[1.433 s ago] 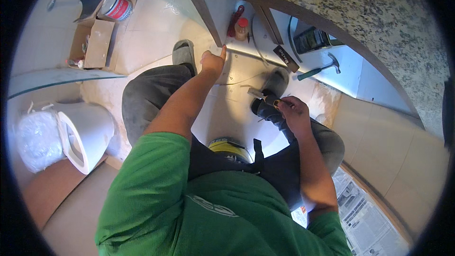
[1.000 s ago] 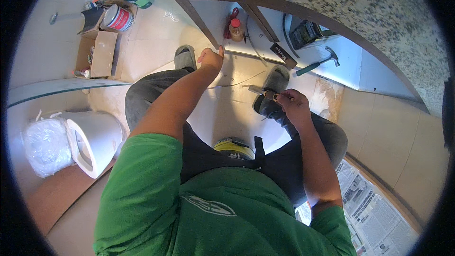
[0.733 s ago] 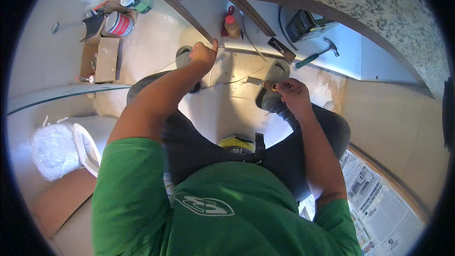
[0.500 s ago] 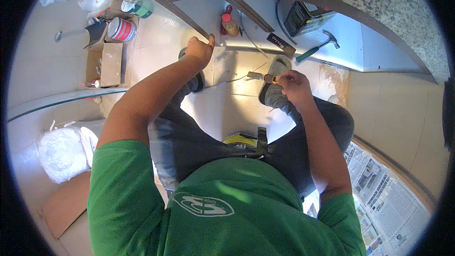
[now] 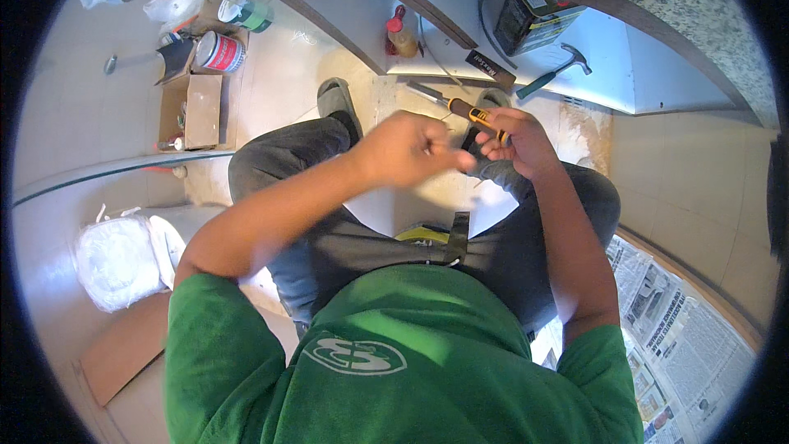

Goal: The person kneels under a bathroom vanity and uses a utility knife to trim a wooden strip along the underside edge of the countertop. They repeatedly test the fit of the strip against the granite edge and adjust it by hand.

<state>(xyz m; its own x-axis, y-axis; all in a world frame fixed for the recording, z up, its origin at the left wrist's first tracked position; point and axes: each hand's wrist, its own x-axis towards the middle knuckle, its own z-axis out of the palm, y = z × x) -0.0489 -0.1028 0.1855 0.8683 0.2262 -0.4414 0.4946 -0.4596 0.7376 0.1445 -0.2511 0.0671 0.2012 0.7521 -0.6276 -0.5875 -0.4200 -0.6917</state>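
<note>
Paint cans [image 5: 220, 48] and a cardboard box [image 5: 192, 108] sit at the floor's left edge. Left hand [image 5: 407, 148] is clenched, blurred, beside the right hand [image 5: 519, 141], which grasps an orange-handled screwdriver [image 5: 468, 111]. A hammer [image 5: 555, 71] lies on the cabinet floor [image 5: 657, 74].

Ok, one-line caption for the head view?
Seated person's right hand grips a yellow-handled screwdriver; left hand closed beside it, hammer in the open cabinet.

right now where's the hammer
In the head view, upper right: the hammer lies inside the open cabinet, beside a dark can.
</note>
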